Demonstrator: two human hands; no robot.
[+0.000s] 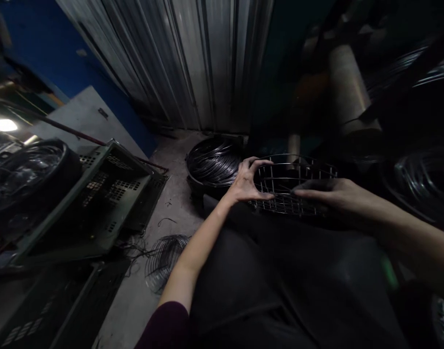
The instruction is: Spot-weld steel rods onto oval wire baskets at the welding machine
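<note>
A round basket of thin metal wire sits in front of me, above my dark-covered lap. My left hand curves around its left end, the fingers over the upper rim and the thumb along the lower wires. Over the near right part of the basket is my right hand, its thumb and fingertips pinched together. Whatever those fingertips hold is too small and dark to make out. Just behind my left hand stands a dark tub with a coil of shiny wire.
A green plastic crate lies tilted on the left, beside a black tub of shiny material. A loose wire coil rests on the concrete floor. Corrugated metal sheeting rises behind, and a thick cylinder stands at upper right.
</note>
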